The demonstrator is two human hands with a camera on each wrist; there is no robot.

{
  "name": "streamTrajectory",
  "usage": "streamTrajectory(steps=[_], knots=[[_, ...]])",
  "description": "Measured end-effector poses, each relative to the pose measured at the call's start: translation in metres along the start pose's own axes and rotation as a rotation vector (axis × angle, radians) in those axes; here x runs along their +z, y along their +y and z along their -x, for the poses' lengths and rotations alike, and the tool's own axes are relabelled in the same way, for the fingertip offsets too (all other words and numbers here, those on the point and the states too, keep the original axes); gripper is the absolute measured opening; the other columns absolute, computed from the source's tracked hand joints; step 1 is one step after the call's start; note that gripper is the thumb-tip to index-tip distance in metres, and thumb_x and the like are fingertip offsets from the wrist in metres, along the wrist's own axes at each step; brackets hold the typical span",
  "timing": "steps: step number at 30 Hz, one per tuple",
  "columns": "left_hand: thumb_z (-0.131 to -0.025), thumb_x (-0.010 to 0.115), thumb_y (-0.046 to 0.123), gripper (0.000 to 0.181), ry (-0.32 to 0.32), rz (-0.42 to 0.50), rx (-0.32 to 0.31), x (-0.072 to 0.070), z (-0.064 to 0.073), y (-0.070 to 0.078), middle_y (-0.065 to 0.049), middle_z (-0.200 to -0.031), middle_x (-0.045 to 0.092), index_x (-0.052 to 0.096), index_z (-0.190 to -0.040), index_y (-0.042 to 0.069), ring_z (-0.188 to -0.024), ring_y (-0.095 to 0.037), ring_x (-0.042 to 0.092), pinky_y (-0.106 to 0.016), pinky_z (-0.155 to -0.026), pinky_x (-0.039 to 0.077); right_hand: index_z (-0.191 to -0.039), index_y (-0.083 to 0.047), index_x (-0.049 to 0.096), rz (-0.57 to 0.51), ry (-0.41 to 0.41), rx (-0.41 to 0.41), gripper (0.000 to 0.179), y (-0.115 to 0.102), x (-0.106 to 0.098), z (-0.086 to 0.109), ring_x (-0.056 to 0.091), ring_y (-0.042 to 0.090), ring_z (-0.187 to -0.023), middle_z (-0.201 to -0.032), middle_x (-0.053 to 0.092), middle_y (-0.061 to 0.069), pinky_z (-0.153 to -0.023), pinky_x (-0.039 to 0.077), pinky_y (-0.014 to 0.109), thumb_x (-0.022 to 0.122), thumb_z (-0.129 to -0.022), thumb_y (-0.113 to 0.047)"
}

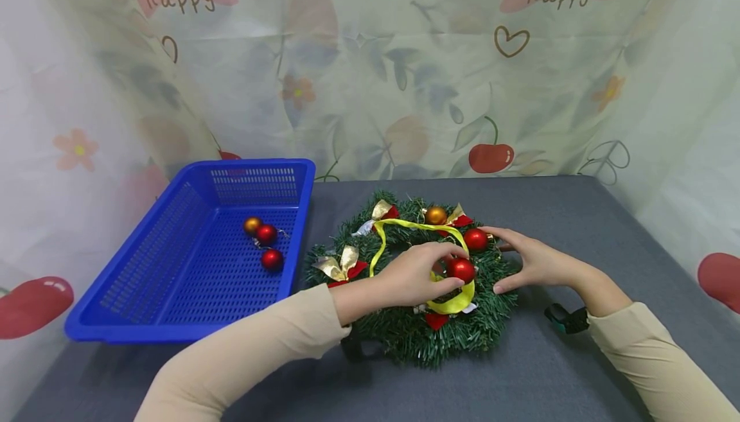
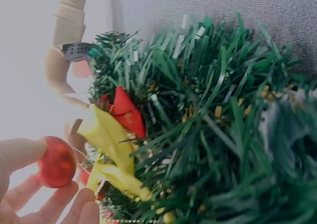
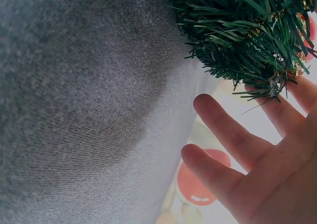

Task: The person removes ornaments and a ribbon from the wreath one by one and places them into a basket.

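A green Christmas wreath (image 1: 428, 338) with gold and red bows and a yellow ribbon (image 1: 378, 255) lies on the grey table. My left hand (image 1: 413, 274) reaches over its middle and pinches a shiny red bauble (image 1: 461, 270) between thumb and fingers. The left wrist view shows that red bauble (image 2: 58, 162) close beside the ribbon. At the wreath's right edge is my right hand (image 1: 537, 261), fingers spread and touching the greenery. Another red bauble (image 1: 476, 239) sits on the wreath near its fingertips, and an orange-gold bauble (image 1: 436, 216) sits farther back.
A blue plastic basket (image 1: 124, 248) stands to the left of the wreath. Inside lie two red baubles (image 1: 272, 259) and one gold bauble (image 1: 252, 225). A printed curtain (image 1: 370, 75) hangs behind the table (image 1: 555, 210). A dark band (image 1: 566, 318) is beside my right wrist.
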State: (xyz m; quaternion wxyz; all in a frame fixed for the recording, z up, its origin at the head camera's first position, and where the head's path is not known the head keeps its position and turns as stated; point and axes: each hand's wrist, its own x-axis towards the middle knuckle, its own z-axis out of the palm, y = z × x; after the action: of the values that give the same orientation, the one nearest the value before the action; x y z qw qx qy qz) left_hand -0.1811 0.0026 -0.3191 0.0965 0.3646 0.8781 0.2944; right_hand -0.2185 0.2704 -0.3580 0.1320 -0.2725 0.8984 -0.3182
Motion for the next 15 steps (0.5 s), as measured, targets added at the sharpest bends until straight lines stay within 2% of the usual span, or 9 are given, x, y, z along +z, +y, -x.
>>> streamTrajectory(steps=[6,12,15], knots=[[-0.091,0.061,0.025,0.039,0.013,0.03,-0.005,-0.008,0.007,-0.001,-0.001,-0.118,0.063,0.054,-0.128,0.017,-0.102,-0.017,0.063,-0.019,-0.08,0.05,-0.147,-0.004,0.022,-0.001,-0.001,0.0,0.095,0.0,0.0,-0.001,0.041,0.052,-0.124,-0.148,0.024,0.026,-0.096,0.037,0.064,0.078,-0.075,-0.031],[-0.09,0.062,0.025,0.039,0.017,0.06,-0.006,-0.013,0.016,-0.005,-0.003,-0.117,0.063,0.054,-0.128,0.016,-0.1,-0.019,0.064,-0.018,-0.076,0.049,-0.146,-0.004,0.022,-0.005,0.0,-0.006,0.095,0.001,0.001,-0.001,0.041,0.052,-0.124,-0.148,0.025,0.026,-0.096,0.037,0.064,0.078,-0.074,-0.031],[-0.091,0.061,0.023,0.041,0.015,0.104,-0.01,-0.017,0.021,-0.005,-0.006,-0.121,0.061,0.052,-0.13,0.015,-0.101,-0.022,0.062,-0.02,-0.079,0.049,-0.147,-0.005,0.022,-0.003,-0.001,0.002,0.095,0.0,0.0,-0.001,0.041,0.052,-0.124,-0.148,0.025,0.026,-0.096,0.037,0.064,0.078,-0.074,-0.031]])
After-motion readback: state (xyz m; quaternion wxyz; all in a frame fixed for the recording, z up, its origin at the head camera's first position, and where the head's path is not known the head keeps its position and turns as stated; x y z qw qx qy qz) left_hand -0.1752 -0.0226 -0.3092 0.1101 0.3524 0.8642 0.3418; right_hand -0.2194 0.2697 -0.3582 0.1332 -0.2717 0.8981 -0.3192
